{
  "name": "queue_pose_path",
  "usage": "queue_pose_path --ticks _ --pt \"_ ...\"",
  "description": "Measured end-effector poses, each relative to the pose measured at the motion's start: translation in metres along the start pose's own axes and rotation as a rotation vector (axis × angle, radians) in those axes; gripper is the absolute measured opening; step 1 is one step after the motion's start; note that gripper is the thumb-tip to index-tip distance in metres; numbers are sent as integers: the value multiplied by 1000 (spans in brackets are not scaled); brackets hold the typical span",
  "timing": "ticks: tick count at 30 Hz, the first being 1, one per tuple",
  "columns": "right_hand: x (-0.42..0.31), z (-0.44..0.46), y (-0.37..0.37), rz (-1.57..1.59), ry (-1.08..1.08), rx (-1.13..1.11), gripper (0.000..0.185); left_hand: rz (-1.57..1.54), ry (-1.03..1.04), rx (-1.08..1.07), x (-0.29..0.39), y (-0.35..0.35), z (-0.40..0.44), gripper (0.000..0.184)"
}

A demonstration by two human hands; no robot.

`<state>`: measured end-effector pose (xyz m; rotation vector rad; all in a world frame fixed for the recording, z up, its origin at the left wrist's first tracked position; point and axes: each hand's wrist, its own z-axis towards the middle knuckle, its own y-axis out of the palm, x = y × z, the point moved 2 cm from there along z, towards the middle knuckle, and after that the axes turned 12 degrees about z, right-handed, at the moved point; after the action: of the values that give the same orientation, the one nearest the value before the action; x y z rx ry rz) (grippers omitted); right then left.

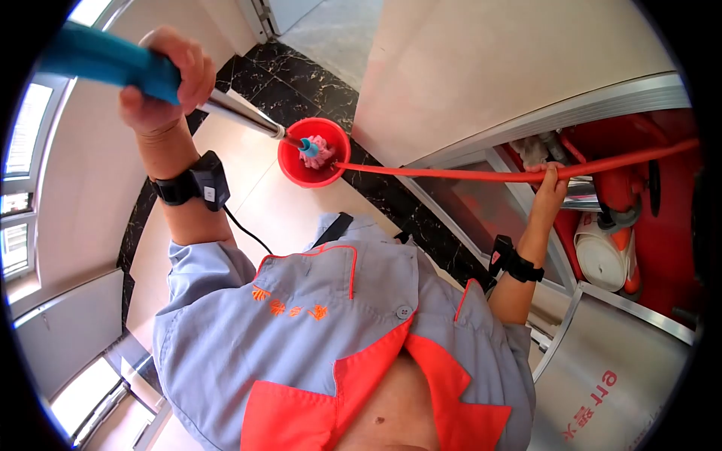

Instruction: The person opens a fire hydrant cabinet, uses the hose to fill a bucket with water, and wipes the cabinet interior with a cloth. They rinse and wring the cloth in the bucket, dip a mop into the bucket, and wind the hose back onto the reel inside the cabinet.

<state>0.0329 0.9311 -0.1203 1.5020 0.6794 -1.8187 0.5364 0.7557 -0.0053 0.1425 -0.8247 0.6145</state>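
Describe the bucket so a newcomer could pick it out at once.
Start at the pale floor beyond the grey shirt. Follow the red hose from the right hand to the bucket. Unlike the hose, also red, it is round and open-topped, with a pink mop head inside.

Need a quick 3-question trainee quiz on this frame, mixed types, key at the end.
1. Multiple choice: what colour is the mop head? A) green B) pink C) black
2. True or false: the right hand is empty.
3. Fill in: the left hand grips the mop's handle, and the mop head is inside the red ____.

Key:
1. B
2. False; it holds the red hose.
3. bucket
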Motion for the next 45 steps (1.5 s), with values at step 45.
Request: queue_pose_path --ticks 45 --pt "16 10 -8 53 15 -4 15 459 -408 1135 -141 25 -72 18"
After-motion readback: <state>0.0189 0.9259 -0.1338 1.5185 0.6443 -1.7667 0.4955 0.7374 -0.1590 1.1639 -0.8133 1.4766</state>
